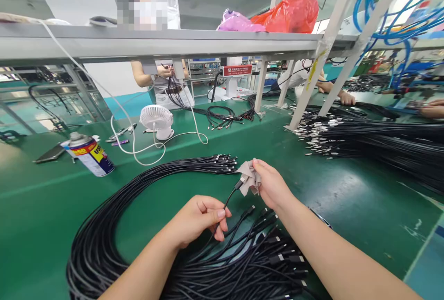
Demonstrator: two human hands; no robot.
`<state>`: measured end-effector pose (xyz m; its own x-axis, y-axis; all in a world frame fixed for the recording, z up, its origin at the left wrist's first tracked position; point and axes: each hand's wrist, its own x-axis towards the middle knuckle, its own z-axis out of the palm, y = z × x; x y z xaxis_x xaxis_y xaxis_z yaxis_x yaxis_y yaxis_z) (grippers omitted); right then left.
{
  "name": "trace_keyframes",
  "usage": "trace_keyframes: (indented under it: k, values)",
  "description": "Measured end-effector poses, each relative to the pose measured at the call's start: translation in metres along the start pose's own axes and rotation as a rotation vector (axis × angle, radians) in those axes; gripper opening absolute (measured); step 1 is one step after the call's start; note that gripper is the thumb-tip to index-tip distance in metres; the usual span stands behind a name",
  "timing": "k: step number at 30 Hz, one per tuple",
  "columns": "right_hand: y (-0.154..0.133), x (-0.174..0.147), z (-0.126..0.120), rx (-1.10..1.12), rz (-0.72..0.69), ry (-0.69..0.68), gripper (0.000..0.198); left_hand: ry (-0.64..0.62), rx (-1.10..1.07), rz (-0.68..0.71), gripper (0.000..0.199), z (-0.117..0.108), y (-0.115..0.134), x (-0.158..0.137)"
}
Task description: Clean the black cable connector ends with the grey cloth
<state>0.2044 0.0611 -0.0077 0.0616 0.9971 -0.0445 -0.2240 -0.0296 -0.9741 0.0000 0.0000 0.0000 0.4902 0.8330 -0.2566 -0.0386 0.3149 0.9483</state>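
Observation:
My left hand [204, 219] pinches a black cable [228, 198] a little below its plug, and the plug [239, 182] points up and to the right. A crumpled grey cloth [249, 177] is gripped in my right hand [272, 184], close beside that plug; whether the two touch I cannot tell. Below my hands lies a thick bundle of black cables [222, 272] with metal-tipped plugs fanned out to the right. The bundle curves round to the left, and its far ends [222, 165] rest on the green table [166, 203] behind my hands.
At the left stand a spray can [90, 154] and a small white fan [157, 120] with a looping white cord. A large pile of black cables [374, 138] covers the right side. A shelf [194, 43] on metal posts spans the table, with co-workers beyond it.

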Motion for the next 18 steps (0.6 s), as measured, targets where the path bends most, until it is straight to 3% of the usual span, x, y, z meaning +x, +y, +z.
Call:
trace_keyframes:
  k: [9,15,18]
  values:
    - [-0.004,-0.004,0.002,0.202,0.103,-0.011,0.042,0.007,0.001,0.007,0.047,0.002,0.0,0.002]
    - [-0.005,-0.007,0.003,0.169,0.153,-0.07,0.027,0.105,0.024,0.019,0.046,0.001,-0.002,0.006]
    - [-0.004,-0.012,0.004,0.066,0.195,-0.195,0.023,0.184,0.095,0.045,0.047,0.0,-0.003,0.008]
